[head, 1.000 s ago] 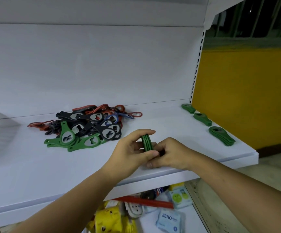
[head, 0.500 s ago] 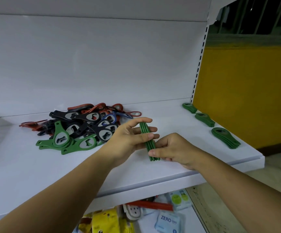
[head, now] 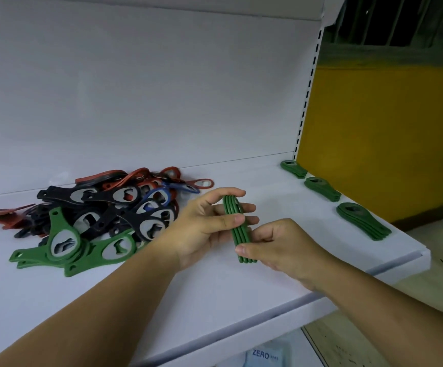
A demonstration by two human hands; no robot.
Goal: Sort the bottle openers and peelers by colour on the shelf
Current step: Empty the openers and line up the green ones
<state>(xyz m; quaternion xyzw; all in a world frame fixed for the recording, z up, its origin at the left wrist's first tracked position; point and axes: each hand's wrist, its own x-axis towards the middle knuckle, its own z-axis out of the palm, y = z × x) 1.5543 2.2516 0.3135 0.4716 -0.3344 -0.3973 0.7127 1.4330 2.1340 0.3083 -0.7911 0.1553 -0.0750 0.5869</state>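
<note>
A stack of green bottle openers [head: 237,229] stands on edge above the white shelf [head: 241,292], held between both hands. My left hand [head: 204,226] grips its upper end with thumb and fingers. My right hand [head: 281,247] pinches its lower end. To the left lies a mixed pile of openers [head: 114,207]: black, red, blue, with two green ones [head: 69,245] at its front. Three small stacks of green openers sit along the shelf's right edge, the far stack [head: 294,169], the middle stack [head: 322,192] and the near stack [head: 363,221].
The shelf's white back panel [head: 135,102] rises behind the pile, with a slotted upright [head: 306,96] at the right. Beyond it is a yellow wall [head: 387,133]. A pack marked ZERO [head: 265,354] lies on the lower shelf.
The green stack was bunched between both hands near the shelf front; it has since been lifted slightly and stretched out lengthwise, my left hand opening around its top end.
</note>
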